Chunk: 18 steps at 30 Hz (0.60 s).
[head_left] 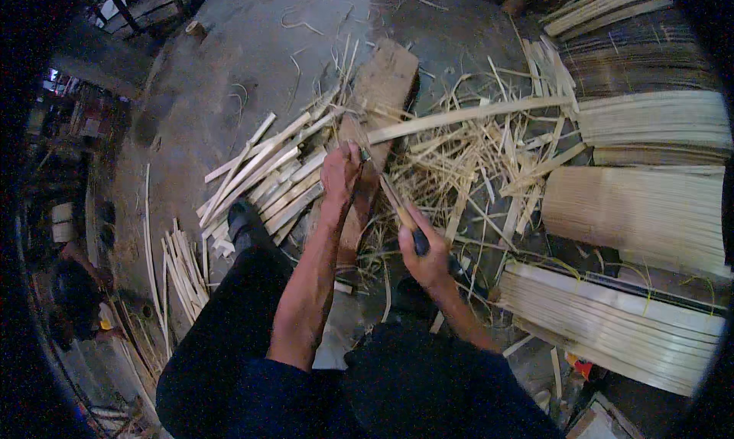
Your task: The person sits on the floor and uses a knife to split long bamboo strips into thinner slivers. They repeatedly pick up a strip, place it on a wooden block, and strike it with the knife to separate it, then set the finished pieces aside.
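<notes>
My left hand [342,171] is closed, its curled fingers at the near end of a long pale bamboo strip [474,116]. That strip crosses a brown wooden block [391,68] and reaches out to the right. My right hand [428,261] is wrapped round the handle of a knife [399,209]. The handle is light wood with a dark butt, and the tool points up toward my left hand. Where its blade meets the strip is too blurred to make out. Beside my left hand lies a heap of split strips [279,167].
Thin shavings [459,156] pile up right of the block. Tied bundles of slats [612,324] are stacked along the right side. My sandalled foot [248,226] rests by the strips at left. More thin sticks [183,267] lie farther left, with another person [76,294] beyond.
</notes>
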### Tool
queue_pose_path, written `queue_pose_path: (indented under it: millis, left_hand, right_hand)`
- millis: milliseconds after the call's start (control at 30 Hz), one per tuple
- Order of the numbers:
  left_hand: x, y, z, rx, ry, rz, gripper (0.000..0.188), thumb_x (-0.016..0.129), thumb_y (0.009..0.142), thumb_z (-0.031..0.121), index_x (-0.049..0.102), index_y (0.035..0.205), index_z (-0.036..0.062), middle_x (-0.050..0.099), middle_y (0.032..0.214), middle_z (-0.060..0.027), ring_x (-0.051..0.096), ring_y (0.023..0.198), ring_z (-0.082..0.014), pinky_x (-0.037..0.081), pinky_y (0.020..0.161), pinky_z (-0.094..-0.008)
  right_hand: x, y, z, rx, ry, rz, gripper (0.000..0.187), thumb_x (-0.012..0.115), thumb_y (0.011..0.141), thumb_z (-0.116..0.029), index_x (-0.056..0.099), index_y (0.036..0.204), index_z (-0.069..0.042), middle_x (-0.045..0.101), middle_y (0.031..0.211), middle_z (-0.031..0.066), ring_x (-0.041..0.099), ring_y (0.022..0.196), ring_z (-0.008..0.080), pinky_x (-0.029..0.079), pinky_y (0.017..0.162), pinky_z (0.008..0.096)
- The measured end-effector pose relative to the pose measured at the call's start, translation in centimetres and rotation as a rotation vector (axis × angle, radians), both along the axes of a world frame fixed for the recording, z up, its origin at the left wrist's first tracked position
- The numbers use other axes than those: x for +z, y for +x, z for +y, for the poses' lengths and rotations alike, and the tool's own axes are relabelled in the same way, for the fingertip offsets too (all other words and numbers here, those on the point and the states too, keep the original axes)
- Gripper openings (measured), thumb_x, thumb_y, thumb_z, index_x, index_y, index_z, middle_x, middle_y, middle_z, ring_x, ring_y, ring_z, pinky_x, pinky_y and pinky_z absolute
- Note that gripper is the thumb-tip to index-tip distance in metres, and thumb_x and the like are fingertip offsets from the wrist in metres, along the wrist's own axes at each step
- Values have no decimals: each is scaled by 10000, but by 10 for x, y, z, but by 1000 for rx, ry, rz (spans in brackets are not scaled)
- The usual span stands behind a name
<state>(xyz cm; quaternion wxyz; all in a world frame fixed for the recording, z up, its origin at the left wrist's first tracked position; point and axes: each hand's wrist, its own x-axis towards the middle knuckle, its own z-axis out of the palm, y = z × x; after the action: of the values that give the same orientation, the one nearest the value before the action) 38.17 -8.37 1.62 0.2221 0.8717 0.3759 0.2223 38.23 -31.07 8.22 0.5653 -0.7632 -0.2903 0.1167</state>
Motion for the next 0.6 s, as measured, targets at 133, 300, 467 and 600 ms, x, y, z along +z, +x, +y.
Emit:
queue_pose_path:
  millis: [133, 300, 467, 600]
  left_hand:
    - [-20, -10, 0, -20, 48, 68, 211, 538, 864, 284, 601, 906, 87, 614, 808, -182, 588, 715, -381, 455, 600, -470]
    - [48, 33, -26, -190, 190, -45, 466, 672, 769, 286, 517, 1158, 80, 527, 1152, -145, 460, 1141, -296, 331, 946, -449]
    - [-4, 79, -11, -425, 377, 232, 280, 493, 857, 197, 533, 1104, 71, 536, 1128, -128, 521, 1058, -312, 374, 924, -445]
    - [8, 89, -1, -574, 433, 365, 310, 485, 832, 130, 519, 1130, 53, 539, 1137, -160, 530, 1050, -312, 374, 935, -447]
  right_hand:
    - [39, 2, -49, -43, 48, -159, 521, 525, 867, -342, 526, 1203, 56, 655, 959, 170, 627, 775, 176, 492, 696, 285]
    - [35, 4, -123, -426, -74, 1, 577, 451, 883, -368, 465, 1245, 81, 650, 927, 164, 615, 743, 202, 491, 700, 337]
    - [41, 17, -134, -503, -184, -196, 510, 477, 896, -258, 428, 1281, 73, 588, 1117, 214, 599, 941, 271, 463, 821, 349]
    - [-9, 10, -157, -445, -424, -152, 549, 581, 854, -247, 420, 1313, 10, 529, 1221, 238, 566, 1039, 345, 424, 905, 357]
